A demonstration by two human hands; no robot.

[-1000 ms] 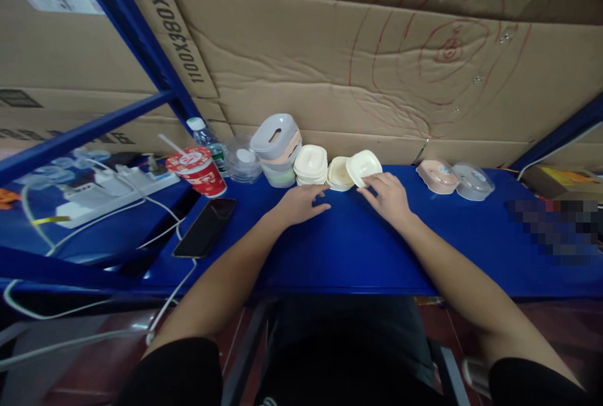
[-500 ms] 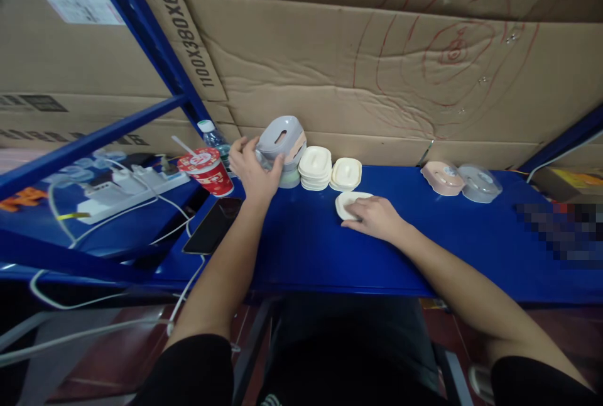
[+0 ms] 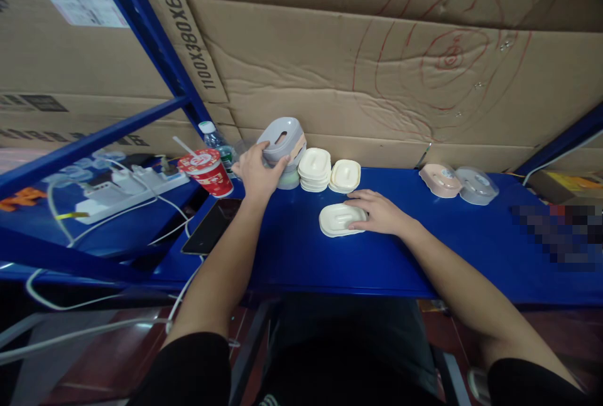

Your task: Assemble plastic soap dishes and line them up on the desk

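My left hand [image 3: 257, 173] reaches to the back of the blue shelf top [image 3: 424, 255] and closes its fingers around the grey oval lid [image 3: 280, 136] on top of a leaning stack of coloured lids. My right hand [image 3: 379, 212] rests on the right edge of a cream oval tray [image 3: 338, 220] lying flat on the blue surface, fingers curled on its rim. Behind it stand a stack of white trays [image 3: 314, 169] and a cream tray stack [image 3: 345, 176].
A red paper cup with a straw [image 3: 207, 171], a water bottle [image 3: 213, 137] and a black phone [image 3: 211, 225] lie at the left. A power strip with cables [image 3: 125, 192] is farther left. A pink dish [image 3: 438, 178] and a clear lid [image 3: 477, 183] sit at the right. Cardboard walls stand behind.
My left hand went from the blue surface up to the grey lid stack and gripped it. My right hand took a cream tray from the back and set it down nearer me.
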